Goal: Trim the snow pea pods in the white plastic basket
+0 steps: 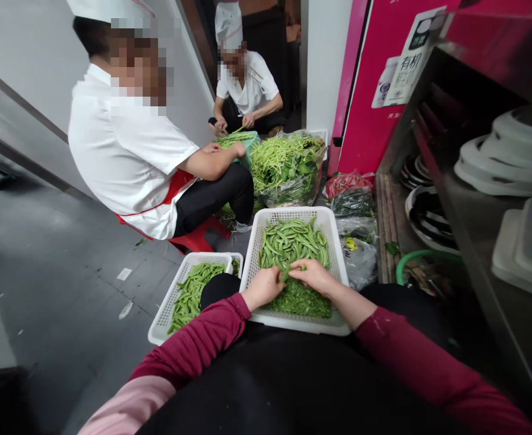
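Observation:
Over a white perforated basket [295, 212] on my lap, my left hand [265, 286] and my right hand [315, 275] come close together. Both pinch a green pea pod [286, 275] between their fingertips; my fingers partly cover it. Whole pea pods [295, 238] fill the far half of the basket. A heap of thin green trimmings [304, 301] lies in the near half, below my hands. To the left, a second white basket [159, 323] on the floor holds more pods [197, 293].
Two co-workers in white, one on a red stool [197, 237], handle green stems by a large bag of greens [288, 163]. Plastic bags [359, 257], a green-rimmed bin [402, 266] and a metal shelf [470, 211] with plates stand at right.

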